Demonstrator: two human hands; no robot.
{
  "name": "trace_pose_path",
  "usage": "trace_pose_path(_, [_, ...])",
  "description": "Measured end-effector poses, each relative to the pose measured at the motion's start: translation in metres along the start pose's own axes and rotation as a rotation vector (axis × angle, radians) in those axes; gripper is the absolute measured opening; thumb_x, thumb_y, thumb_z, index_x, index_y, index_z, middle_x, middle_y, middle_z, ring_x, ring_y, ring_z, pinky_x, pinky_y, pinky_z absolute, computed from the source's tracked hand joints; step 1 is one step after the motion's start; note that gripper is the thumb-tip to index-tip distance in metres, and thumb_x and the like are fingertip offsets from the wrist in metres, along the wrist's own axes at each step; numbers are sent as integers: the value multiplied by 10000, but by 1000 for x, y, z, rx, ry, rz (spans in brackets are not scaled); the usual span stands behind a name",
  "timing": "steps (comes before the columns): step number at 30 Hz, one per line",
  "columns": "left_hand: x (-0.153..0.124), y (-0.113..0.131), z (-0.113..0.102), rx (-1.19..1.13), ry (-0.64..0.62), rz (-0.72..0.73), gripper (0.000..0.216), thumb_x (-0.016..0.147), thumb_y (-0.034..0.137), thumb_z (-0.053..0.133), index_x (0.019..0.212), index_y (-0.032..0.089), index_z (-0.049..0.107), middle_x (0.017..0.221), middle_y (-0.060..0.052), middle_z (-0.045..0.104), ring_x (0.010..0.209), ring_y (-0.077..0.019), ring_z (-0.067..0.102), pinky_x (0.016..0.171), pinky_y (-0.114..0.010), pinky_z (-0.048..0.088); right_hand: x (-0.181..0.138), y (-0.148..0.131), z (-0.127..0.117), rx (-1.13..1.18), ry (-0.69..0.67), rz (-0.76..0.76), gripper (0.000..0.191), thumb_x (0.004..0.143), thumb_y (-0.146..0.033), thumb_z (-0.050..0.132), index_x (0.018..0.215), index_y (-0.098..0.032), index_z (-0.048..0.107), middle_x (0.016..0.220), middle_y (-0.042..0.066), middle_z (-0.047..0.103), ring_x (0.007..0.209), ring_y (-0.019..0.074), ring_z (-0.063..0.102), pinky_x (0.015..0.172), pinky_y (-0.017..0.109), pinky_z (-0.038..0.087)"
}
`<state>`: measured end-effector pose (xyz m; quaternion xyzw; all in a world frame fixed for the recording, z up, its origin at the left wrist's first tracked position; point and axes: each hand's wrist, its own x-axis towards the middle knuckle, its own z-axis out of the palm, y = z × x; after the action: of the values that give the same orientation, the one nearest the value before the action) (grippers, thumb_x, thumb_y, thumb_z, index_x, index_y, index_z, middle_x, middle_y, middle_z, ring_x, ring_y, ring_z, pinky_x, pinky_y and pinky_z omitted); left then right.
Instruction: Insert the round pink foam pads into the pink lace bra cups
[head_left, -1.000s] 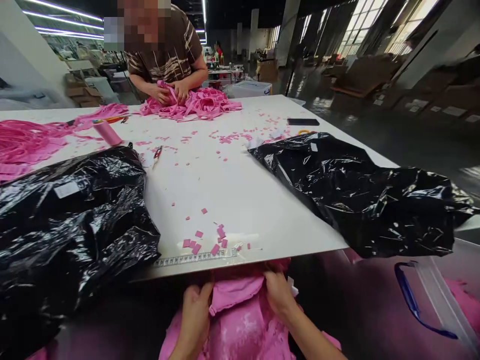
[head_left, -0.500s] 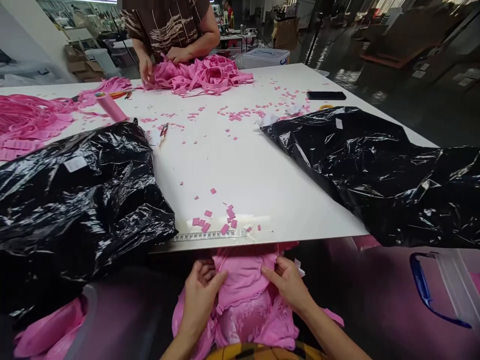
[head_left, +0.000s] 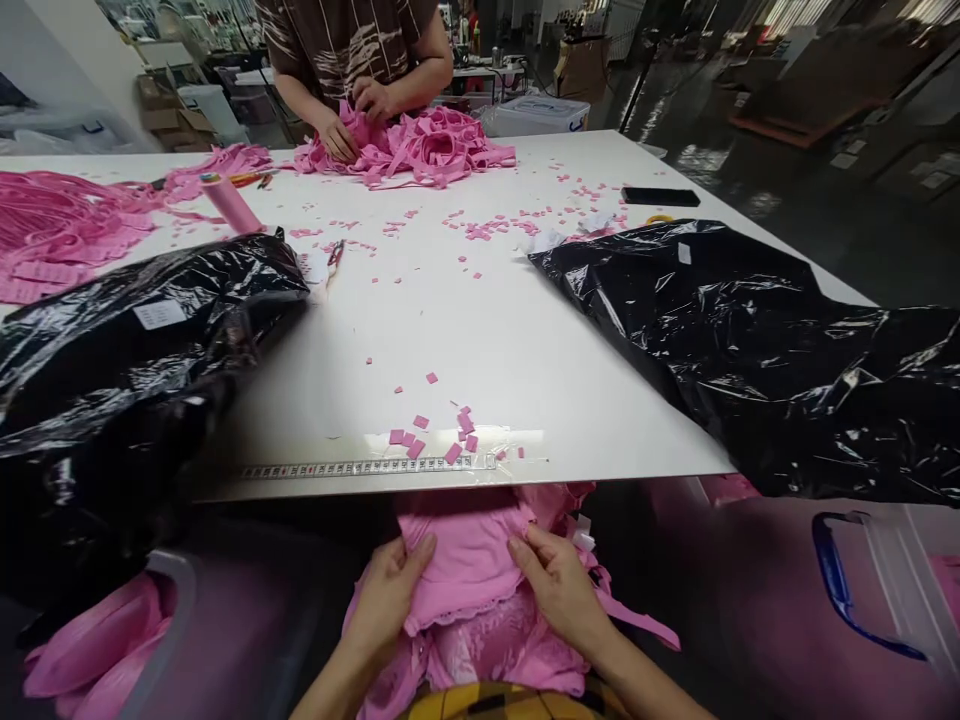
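A pink bra (head_left: 469, 565) with a lace cup and scalloped edging lies over my lap, below the front edge of the table. My left hand (head_left: 390, 590) pinches the left side of its smooth band between thumb and fingers. On the right side, my right hand (head_left: 559, 580) grips the same fabric, so the panel is spread between both hands. A strap trails out to the right, and a white label (head_left: 583, 533) shows beside my right hand. The upper part of the bra is hidden under the tabletop.
Black plastic bags lie at left (head_left: 150, 350) and right (head_left: 742, 350) on the white table (head_left: 480, 340). A tape measure (head_left: 360, 467) runs along its front edge near pink scraps. A co-worker (head_left: 360, 60) handles pink garments (head_left: 442, 145) opposite. Bins (head_left: 172, 580) stand below.
The bra panel has shifted slightly left and lies flatter between my hands. The left black bag has slid leftward, uncovering more tape measure. The co-worker's hands have moved on the pink garments.
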<state>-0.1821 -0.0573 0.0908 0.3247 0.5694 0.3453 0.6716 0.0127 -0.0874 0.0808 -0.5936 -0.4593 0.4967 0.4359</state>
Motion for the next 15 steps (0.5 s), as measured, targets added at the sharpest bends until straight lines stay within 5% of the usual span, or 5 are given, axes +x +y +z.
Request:
trace_pose_path(3, [3,6,-24,83,44,58,353,661,448,684,802,126,667,750,-57,690,752,-222,627,699,-299,484,2,-7,-21,22,-105,5,308,821,-436,482,761,-169,624,648,16,618,602,153,573,580,259,472])
trace_pose_path(5, [12,8,-43,144,98,66,356,624,443,702,761,118,655,722,-50,686,714,-216,625,666,-291,487,10,-3,-40,-110,27,-32,333,819,-435,480,883,-160,657,754,62,686,678,191,628,635,293,500])
trace_pose_path(8, [32,4,-63,234,209,24,330,568,395,716,719,112,643,695,-60,685,707,-230,633,616,-286,488,32,16,-61,-562,219,-124,315,783,-410,502,726,-157,680,764,106,698,726,250,633,682,353,485])
trace_pose_path(15, [52,1,-64,264,136,45,482,620,324,678,1052,118,620,1131,-132,635,1065,-262,572,888,-316,456,49,53,-68,-952,23,-336,253,735,-217,504,915,-189,678,973,99,677,961,303,568,824,453,452])
